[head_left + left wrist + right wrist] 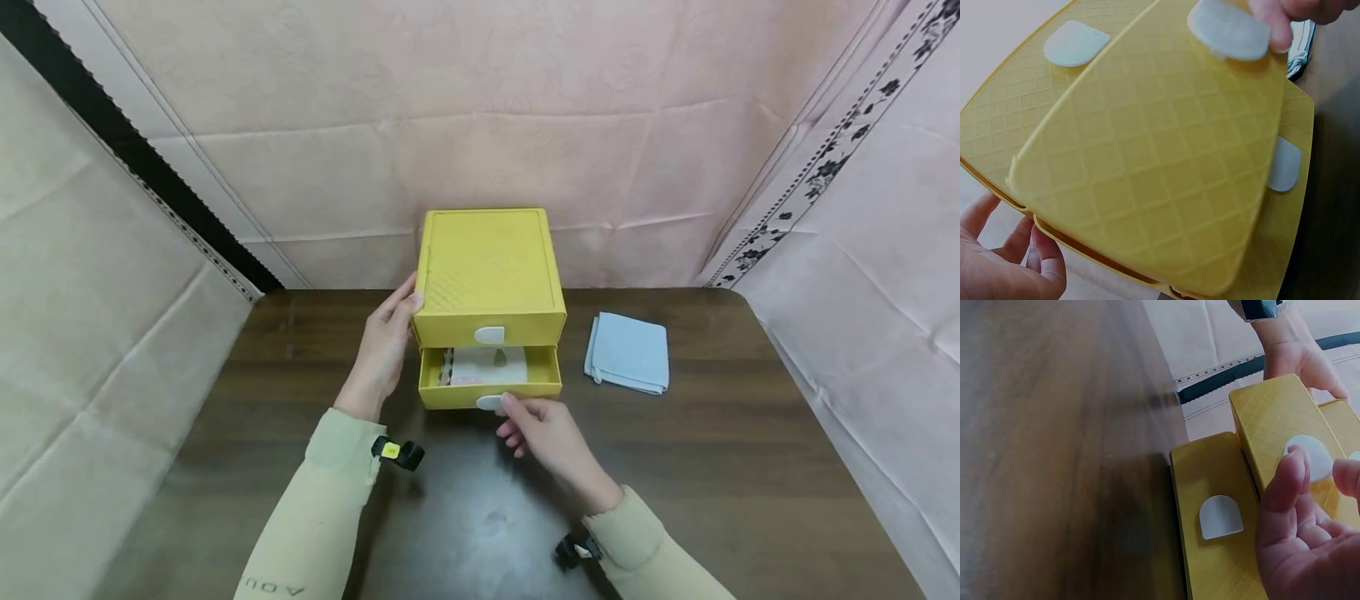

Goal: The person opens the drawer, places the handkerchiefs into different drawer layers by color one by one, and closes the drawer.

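Hands (380, 350) (547, 437) touch yellow drawer unit (487, 271), left and front.

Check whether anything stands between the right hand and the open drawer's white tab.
Nothing visible does: the right hand pinches the white tab on the open drawer. The blue cloth lies apart, right of the cabinet.

Pale cream sleeves (310, 517) carry dark lettering (270, 587) on the left; the black left wrist camera (411, 456) has a yellow label (391, 451).

Pale cloth (525, 158) (black-banded at left) hangs behind a brown table (750, 467).
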Tool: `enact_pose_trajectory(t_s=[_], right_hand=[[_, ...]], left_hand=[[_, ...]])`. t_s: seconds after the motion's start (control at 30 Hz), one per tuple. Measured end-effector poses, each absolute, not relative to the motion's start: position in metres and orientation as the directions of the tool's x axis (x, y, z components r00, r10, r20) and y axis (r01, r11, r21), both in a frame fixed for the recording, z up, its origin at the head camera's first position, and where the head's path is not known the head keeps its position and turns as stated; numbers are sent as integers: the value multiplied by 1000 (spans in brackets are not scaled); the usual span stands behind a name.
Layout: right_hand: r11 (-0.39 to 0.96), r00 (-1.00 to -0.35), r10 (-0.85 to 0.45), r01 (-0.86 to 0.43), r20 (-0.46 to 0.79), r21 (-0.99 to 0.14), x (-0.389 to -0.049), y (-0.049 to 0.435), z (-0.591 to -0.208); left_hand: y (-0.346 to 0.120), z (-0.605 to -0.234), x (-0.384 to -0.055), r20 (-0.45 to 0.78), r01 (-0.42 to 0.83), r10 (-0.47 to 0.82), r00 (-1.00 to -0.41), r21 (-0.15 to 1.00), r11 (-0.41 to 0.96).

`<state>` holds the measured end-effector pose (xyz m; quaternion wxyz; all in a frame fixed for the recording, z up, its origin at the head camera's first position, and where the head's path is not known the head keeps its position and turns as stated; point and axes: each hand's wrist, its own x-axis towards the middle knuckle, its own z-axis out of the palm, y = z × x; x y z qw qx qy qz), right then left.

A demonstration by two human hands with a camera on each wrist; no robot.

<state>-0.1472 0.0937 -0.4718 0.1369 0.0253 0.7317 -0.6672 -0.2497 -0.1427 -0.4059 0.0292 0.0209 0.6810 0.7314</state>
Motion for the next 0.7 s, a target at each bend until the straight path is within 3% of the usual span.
enact_pose_trajectory(t_s=[0.17, 0.4, 0.7], right_hand=[[114, -969, -127, 199, -213, -973, -157, 92, -466], [161, -965, -101, 223, -241, -961, -166, 95, -464], [157, -966, -111, 217, -235, -964, -184, 94, -458]], left_hand=[[-145, -402, -250, -13, -17, 75, -997, 999, -48], [-148, -392, -251, -57, -48, 59, -997, 988, 144], [-140, -384, -248, -38, -34, 54, -998, 997, 70]])
